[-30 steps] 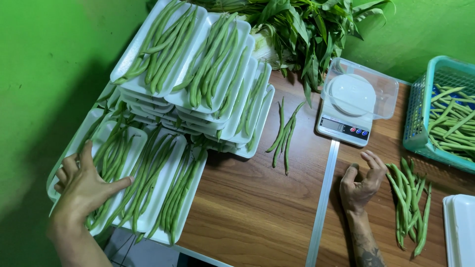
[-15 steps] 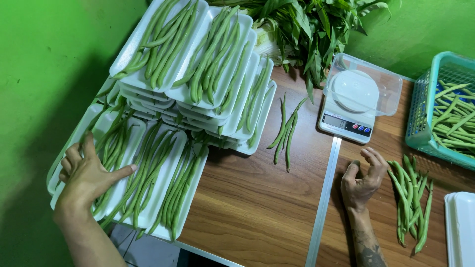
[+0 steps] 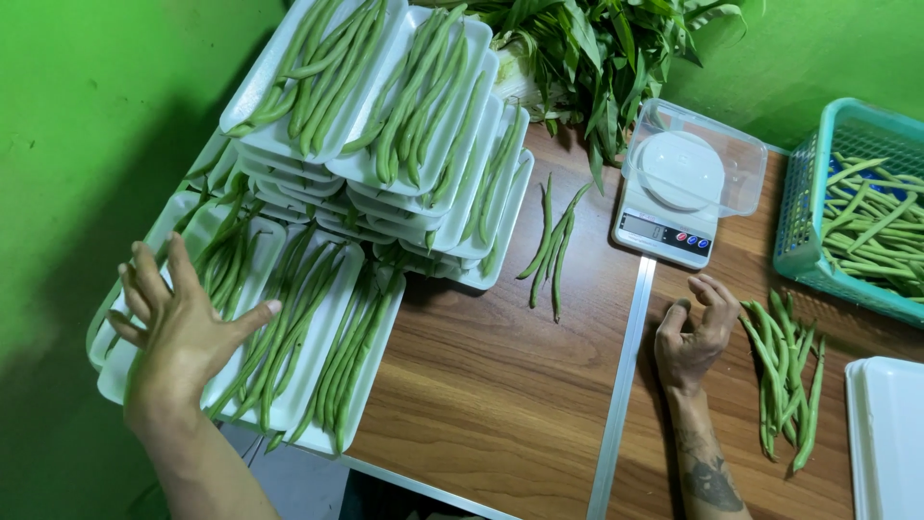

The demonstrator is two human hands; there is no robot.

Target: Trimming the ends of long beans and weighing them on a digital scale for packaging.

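1. Green walls close in a wooden tabletop, with a metal strip running down it just left of the right hand.
2. Filled white trays — stacked several deep beyond the left hand, each already loaded with green beans. Judged as the finished share, and it is the larger one.
3. Front row of trays overhangs the table edge. Left hand lies flat on the leftmost, fingers spread, gripping nothing.
4. Teal basket, far right beyond the right hand, holds unsorted beans — work left.
5. Kitchen scale just beyond the right hand; its clear dish is empty.
6. Empty white tray at the right of the right hand.
7. Loose beans just right of the right hand, which rests half curled, holding nothing.
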